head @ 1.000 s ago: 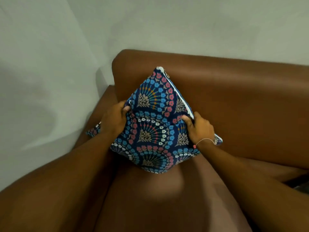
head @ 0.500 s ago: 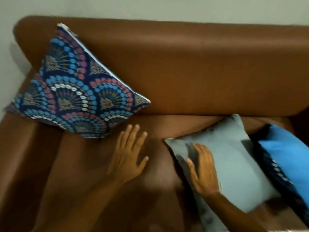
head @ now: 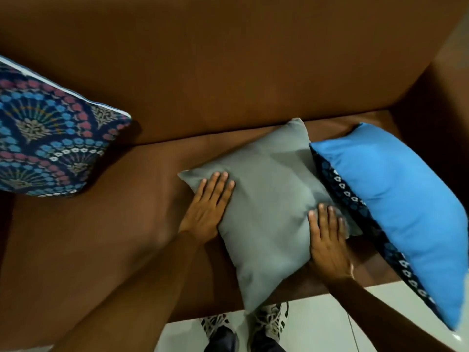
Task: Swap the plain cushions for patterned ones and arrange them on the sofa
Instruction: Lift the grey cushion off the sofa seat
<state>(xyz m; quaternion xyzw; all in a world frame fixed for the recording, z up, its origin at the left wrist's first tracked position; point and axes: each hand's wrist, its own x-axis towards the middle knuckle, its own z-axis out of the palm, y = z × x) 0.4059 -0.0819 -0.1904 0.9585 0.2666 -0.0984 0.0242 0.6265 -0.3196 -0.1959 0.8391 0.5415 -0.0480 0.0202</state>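
Note:
A plain grey cushion (head: 269, 199) lies flat on the seat of the brown sofa (head: 228, 72). My left hand (head: 209, 208) rests flat on its left edge and my right hand (head: 328, 237) lies flat on its right corner, fingers together. A patterned navy cushion with blue and pink fans (head: 48, 138) leans against the backrest at the left end. At the right end a cushion with a plain blue face and a navy patterned underside (head: 396, 207) leans over the grey cushion's right edge.
The sofa's right armrest (head: 431, 102) rises behind the blue cushion. White floor tiles (head: 330, 326) run along the seat's front edge, with my patterned shoes (head: 269, 318) just below the grey cushion.
I let go of the patterned cushion, which now leans at the left end. My view swung right, and both hands moved onto the grey cushion, the left one last.

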